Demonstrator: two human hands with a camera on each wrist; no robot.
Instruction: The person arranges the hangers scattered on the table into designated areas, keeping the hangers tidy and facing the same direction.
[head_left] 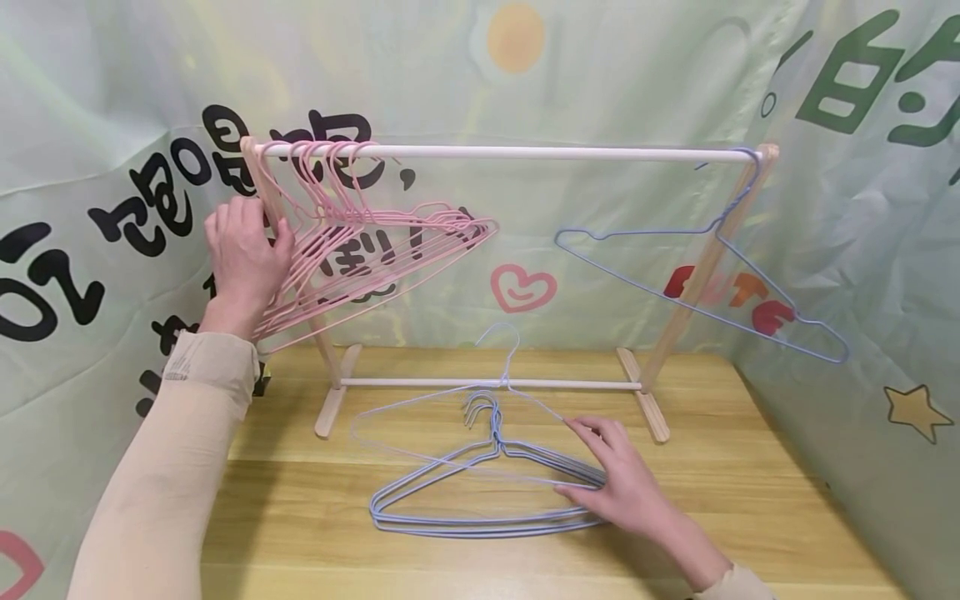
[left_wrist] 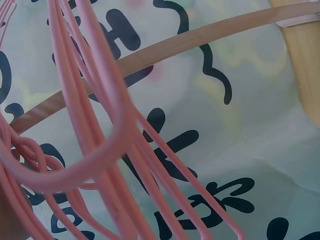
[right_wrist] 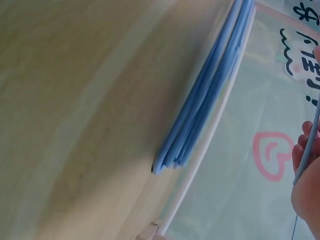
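Note:
My left hand (head_left: 247, 258) grips the wooden rack's left post (head_left: 262, 179), next to a bunch of pink hangers (head_left: 330, 242) hooked on the top rod. Those pink hangers (left_wrist: 115, 150) fill much of the left wrist view, and only a dim bit of that hand shows there. With thumb and fingers my right hand (head_left: 622, 479) holds a pale blue hanger (head_left: 420, 396) by its right end. It is raised above a stack of blue hangers (head_left: 487, 525) lying on the table. In the right wrist view, the held hanger (right_wrist: 309, 145) crosses the fingers (right_wrist: 305, 137).
One blue hanger (head_left: 637, 232) hangs at the right end of the white top rod (head_left: 525, 153). The rack's feet (head_left: 641, 396) stand on the wooden table (head_left: 285, 500), joined by a lower white rod (head_left: 420, 382). Printed cloth (head_left: 637, 83) surrounds the table at back and sides.

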